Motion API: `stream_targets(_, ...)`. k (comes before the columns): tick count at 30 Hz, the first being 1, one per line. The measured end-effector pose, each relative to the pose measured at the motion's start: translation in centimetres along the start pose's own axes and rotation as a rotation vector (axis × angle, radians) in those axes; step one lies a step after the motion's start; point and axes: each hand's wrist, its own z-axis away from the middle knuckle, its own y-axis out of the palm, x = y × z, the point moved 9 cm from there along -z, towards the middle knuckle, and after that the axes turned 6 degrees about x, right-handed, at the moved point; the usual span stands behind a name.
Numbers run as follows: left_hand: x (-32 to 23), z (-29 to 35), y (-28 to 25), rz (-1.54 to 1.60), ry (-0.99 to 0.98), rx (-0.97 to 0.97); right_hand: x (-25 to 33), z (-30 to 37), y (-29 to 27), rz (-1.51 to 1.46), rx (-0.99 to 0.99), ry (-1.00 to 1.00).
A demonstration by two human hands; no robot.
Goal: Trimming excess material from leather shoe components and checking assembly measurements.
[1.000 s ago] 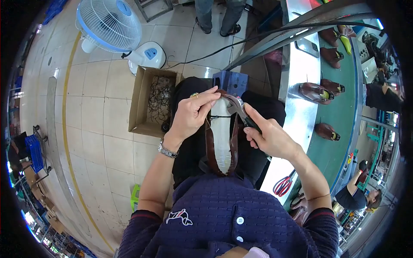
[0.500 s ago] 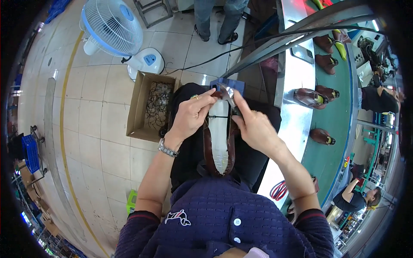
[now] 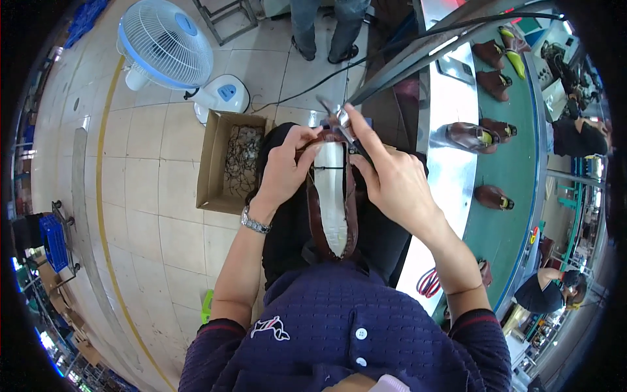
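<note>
A brown leather shoe upper [image 3: 350,215] rests sole side up across my lap, with a whitish insole [image 3: 330,196] inside its edges and a thin dark strap across it. My left hand [image 3: 285,168] is closed on the far end of the shoe, thumb on its edge and fingers bent over the leather. In my right hand [image 3: 401,189] is a hammer [image 3: 341,119] with a shiny metal head and dark handle. Its head is blurred and sits just above the far end of the shoe; whether it touches the leather I cannot tell.
An open cardboard box [image 3: 210,160] of dark tangled scraps stands on the left, near a white-blue fan [image 3: 166,46]. On the right, a metal ledge [image 3: 450,163] borders a green conveyor [image 3: 490,222] carrying several brown shoes. A slanting metal bar [image 3: 405,65] crosses ahead; another person's legs [image 3: 320,29] stand beyond.
The hammer has lifted and tilted away from the far end of the shoe. My left fingers have shifted, the thumb now lying lower along the shoe's edge. My view has moved slightly.
</note>
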Motion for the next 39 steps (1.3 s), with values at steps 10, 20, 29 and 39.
stream_targets(10, 1.7, 1.6, 1.0, 0.393, -0.121, 0.066, -2.9, 4.1, 2.6, -0.259, -0.137, 0.044)
stream_targets(20, 0.8, 5.8, 2.8, -0.144, -0.238, 0.078, -21.0, 26.8, 14.4, -0.313, -0.498, 1.113)
stream_targets(29, 0.1, 6.7, 0.6, -0.547, -0.206, 0.052, -19.9, 45.8, 21.5, -0.131, -0.732, 1.288)
stream_targets(39, 3.1, 7.1, 1.3, 0.086, -0.349, 0.135, -16.3, 35.8, 17.6, -1.636, -0.688, 0.916)
